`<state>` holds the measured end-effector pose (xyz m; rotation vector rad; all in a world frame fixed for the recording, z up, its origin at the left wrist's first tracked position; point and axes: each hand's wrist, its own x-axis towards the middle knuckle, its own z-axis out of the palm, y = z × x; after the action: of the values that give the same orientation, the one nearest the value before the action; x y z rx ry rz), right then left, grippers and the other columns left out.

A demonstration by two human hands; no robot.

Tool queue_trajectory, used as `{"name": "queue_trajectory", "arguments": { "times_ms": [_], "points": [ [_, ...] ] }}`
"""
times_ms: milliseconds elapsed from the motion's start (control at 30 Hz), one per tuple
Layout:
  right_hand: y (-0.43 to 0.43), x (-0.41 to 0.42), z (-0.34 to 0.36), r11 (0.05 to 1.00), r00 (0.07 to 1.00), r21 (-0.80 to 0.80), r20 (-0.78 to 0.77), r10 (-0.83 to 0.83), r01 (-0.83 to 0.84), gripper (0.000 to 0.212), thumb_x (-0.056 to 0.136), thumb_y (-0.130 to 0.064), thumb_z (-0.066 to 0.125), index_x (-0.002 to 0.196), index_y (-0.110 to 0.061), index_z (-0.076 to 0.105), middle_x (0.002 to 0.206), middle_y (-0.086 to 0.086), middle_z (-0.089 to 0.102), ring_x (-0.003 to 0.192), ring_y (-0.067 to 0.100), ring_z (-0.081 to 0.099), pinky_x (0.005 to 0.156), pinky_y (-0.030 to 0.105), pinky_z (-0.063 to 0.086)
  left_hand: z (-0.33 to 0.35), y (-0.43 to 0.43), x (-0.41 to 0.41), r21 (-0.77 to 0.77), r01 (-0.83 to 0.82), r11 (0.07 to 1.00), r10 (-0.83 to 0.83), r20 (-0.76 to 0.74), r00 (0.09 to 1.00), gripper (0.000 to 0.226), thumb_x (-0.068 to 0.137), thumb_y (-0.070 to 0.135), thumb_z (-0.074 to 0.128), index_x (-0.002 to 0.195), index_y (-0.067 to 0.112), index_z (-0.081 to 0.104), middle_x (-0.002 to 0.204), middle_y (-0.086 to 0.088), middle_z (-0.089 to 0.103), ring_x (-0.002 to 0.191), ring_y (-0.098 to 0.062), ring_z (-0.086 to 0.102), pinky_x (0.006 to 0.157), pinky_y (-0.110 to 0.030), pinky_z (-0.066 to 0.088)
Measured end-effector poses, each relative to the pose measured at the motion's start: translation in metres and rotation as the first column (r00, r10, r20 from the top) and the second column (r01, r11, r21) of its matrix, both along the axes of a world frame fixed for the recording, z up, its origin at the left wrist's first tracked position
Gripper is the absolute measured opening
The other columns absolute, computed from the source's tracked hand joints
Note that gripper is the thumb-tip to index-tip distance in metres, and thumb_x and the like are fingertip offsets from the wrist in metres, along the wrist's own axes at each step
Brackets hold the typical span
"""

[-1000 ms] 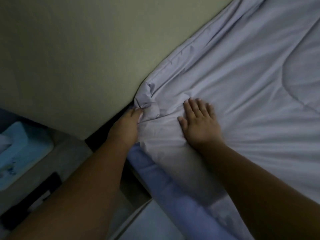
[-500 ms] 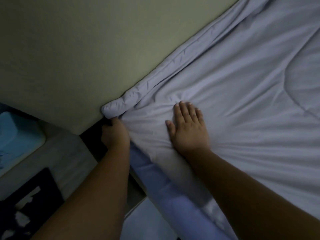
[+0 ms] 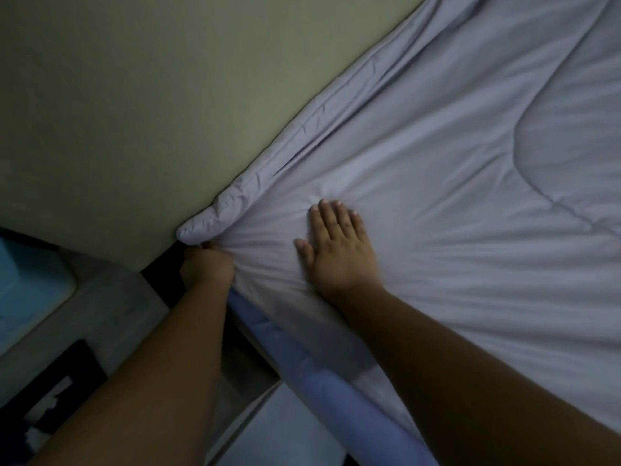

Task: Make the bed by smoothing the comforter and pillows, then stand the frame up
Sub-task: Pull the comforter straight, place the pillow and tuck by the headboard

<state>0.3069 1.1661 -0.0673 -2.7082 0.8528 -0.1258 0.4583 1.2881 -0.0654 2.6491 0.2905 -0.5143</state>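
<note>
**Corner of the comforter pinched at the wall**

The comforter (image 3: 437, 183) covers the bed from the wall (image 3: 151, 105) out past the right and top edges of the view, so its full extent is cut off. Its rolled corner lies against the wall at the bed's end. The left hand (image 3: 206, 267) is closed on the fabric just under that corner; its fingers are curled out of sight, and creases fan out from the grip. The right hand (image 3: 339, 250) lies flat and open on the comforter near the left, fingers together. Below the hands a bluish sheet (image 3: 302, 375) shows along the bed's side. The room is dim: a pale blue thing (image 3: 27, 290) at the far left and a dark patterned mat (image 3: 50, 395) on the floor are hard to make out, both cropped by the edge
</note>
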Motion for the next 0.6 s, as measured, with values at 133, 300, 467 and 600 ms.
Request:
{"name": "queue_trajectory", "arguments": {
  "times_ms": [133, 300, 467, 600],
  "points": [
    [-0.010, -0.004, 0.017, 0.996, 0.999, 0.085, -0.038, 0.030, -0.027, 0.065, 0.097, -0.053, 0.019, 0.149, -0.016, 0.010, 0.159, 0.003, 0.007, 0.146, 0.018, -0.001, 0.116, 0.034, -0.009, 0.022, -0.020, -0.008, 0.009, -0.107, 0.994, 0.107, 0.009, 0.994, 0.056, 0.097, 0.033, 0.040, 0.139, -0.004, 0.036, 0.143, -0.023, 0.041, 0.126, -0.039, 0.045, 0.101, -0.046, 0.040],
    [-0.042, -0.029, 0.052, 0.997, 0.999, 0.078, -0.053, -0.003, 0.007, 0.063, 0.097, -0.051, 0.013, 0.149, -0.016, 0.001, 0.159, 0.003, -0.001, 0.145, 0.018, -0.009, 0.115, 0.035, -0.011, 0.053, -0.068, -0.047, 0.060, -0.009, 0.998, 0.012, -0.049, 0.999, 0.069, 0.094, 0.044, 0.034, 0.147, 0.001, 0.022, 0.153, -0.022, 0.021, 0.136, -0.040, 0.025, 0.113, -0.049, 0.022],
    [-0.094, -0.082, 0.090, 0.993, 0.994, 0.035, -0.035, -0.107, 0.108, 0.062, 0.098, -0.049, 0.017, 0.149, -0.015, 0.003, 0.159, 0.003, 0.001, 0.145, 0.019, -0.008, 0.116, 0.037, -0.010, 0.087, -0.124, -0.099, 0.071, 0.349, 0.934, -0.353, 0.057, 0.934, 0.069, 0.095, 0.048, 0.033, 0.150, 0.012, 0.014, 0.159, -0.014, 0.010, 0.144, -0.035, 0.014, 0.117, -0.048, 0.013],
    [-0.138, -0.147, 0.115, 0.976, 0.976, -0.008, -0.007, -0.217, 0.217, 0.063, 0.098, -0.049, 0.018, 0.149, -0.015, 0.006, 0.159, 0.003, 0.004, 0.146, 0.019, -0.006, 0.117, 0.038, -0.007, 0.115, -0.172, -0.148, 0.067, 0.569, 0.820, -0.572, 0.162, 0.804, 0.070, 0.096, 0.051, 0.031, 0.151, 0.013, 0.010, 0.160, -0.011, 0.005, 0.147, -0.031, 0.006, 0.119, -0.046, 0.006]
  ]
}}
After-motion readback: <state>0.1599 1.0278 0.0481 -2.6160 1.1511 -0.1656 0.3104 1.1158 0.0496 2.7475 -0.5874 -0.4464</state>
